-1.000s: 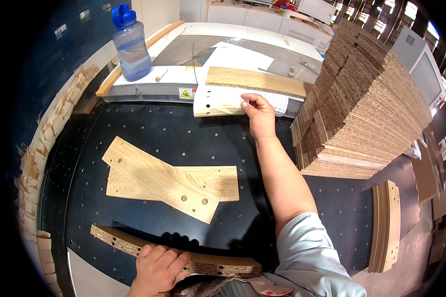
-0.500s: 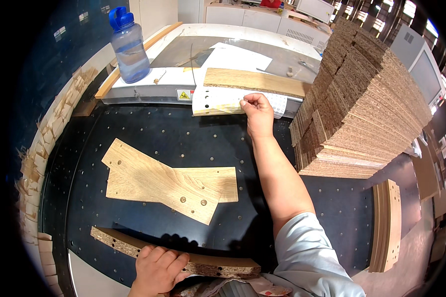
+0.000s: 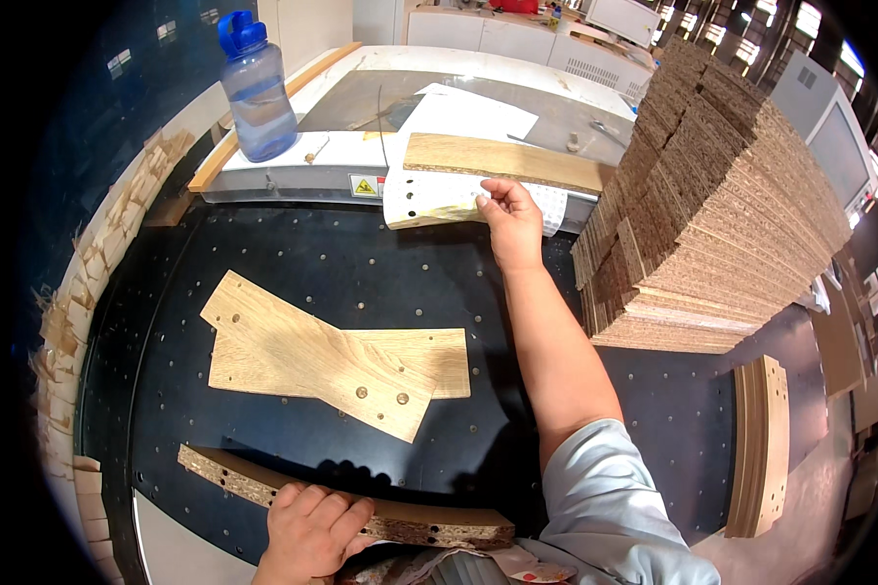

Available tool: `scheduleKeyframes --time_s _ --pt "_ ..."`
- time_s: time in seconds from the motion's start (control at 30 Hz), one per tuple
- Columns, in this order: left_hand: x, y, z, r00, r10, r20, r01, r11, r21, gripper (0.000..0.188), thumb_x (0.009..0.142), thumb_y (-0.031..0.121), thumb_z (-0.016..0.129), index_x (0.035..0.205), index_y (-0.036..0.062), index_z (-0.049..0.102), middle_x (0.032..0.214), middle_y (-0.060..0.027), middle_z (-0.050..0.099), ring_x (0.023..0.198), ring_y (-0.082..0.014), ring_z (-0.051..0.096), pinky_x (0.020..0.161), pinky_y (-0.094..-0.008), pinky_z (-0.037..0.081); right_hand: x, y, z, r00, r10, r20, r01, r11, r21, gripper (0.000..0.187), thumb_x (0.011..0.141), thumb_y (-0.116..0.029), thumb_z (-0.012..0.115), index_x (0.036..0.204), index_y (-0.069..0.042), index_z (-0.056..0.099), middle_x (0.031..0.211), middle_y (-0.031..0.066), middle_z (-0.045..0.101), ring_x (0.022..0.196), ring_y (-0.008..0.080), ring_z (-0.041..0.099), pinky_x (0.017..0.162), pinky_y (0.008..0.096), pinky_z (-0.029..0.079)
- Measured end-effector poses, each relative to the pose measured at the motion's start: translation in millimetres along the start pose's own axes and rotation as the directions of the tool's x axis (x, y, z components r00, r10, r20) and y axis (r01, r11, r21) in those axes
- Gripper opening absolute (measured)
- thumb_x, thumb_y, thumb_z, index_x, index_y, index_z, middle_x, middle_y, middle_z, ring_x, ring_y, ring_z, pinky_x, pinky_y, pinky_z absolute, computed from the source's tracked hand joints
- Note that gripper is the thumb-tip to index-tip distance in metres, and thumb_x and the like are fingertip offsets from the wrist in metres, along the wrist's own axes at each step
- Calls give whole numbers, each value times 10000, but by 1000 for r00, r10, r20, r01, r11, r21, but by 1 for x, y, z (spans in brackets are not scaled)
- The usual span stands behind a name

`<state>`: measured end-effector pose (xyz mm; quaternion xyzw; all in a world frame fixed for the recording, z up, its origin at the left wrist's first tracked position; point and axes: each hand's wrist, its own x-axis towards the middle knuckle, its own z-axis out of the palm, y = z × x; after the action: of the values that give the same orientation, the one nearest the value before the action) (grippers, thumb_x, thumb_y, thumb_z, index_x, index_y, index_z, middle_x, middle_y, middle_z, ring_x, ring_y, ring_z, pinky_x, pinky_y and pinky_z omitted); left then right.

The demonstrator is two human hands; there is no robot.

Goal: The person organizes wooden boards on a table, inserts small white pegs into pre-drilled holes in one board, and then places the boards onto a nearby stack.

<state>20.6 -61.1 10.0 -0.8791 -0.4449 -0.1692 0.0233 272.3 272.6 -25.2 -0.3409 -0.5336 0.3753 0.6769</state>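
At the table's near edge my left hand (image 3: 314, 531) is closed over a wood-grain chipboard strip (image 3: 429, 522) that stands on its long side, its rough edge with dark holes facing me. My right hand (image 3: 513, 222) reaches to the far side, thumb and forefinger pinched at the curled front edge of a white sheet (image 3: 434, 200). Yellow patches, black holes and rows of small round marks show on that sheet, which look like stickers. A wood-grain strip (image 3: 507, 161) lies across its back part. Between my hands two drilled wood-grain boards (image 3: 312, 351) lie crossed.
A tall stack of chipboard strips (image 3: 702, 214) rises at the right. Beyond my right sleeve stands a small stack of drilled boards (image 3: 759, 448). A blue-lidded water bottle (image 3: 261, 102) stands far left. Studs dot the black tabletop (image 3: 293, 229). White paper (image 3: 473, 115) lies at the back.
My right hand and the sheet's front edge have shifted very slightly to the right. My left hand and the strip under it have stayed put.
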Motion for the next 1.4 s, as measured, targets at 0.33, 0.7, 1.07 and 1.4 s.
scheduleKeyframes --time_s 0.33,0.7,1.07,1.4 --pt "1 1 -1 1000 5 -5 -5 1000 2 406 800 490 501 875 121 654 789 11 592 703 -180 520 675 -342 377 3 2 0 999 -49 8 49 994 -93 133 806 13 643 935 -12 627 813 -30 591 697 33 488 656 181 430" --pt "2 1 -2 1000 7 -15 -7 1000 5 395 788 483 512 874 124 653 793 15 591 707 -179 522 674 -341 378 3 4 -1 995 -90 36 93 988 -123 73 805 14 626 834 -31 577 769 -33 561 696 42 493 648 197 423" --pt "0 0 -1 999 25 -28 -24 999 29 383 774 475 531 873 126 654 792 20 585 704 -173 516 673 -336 372 2 8 1 995 -95 16 96 995 -37 194 800 44 628 978 -32 626 881 -8 566 769 68 517 713 219 447" --pt "-6 -4 4 1000 15 -22 -14 1000 11 381 795 473 506 874 133 657 797 22 581 716 -171 516 677 -333 376 -5 -7 -4 911 -352 216 409 693 -594 179 748 0 647 915 -63 653 817 90 567 819 254 557 726 329 463"
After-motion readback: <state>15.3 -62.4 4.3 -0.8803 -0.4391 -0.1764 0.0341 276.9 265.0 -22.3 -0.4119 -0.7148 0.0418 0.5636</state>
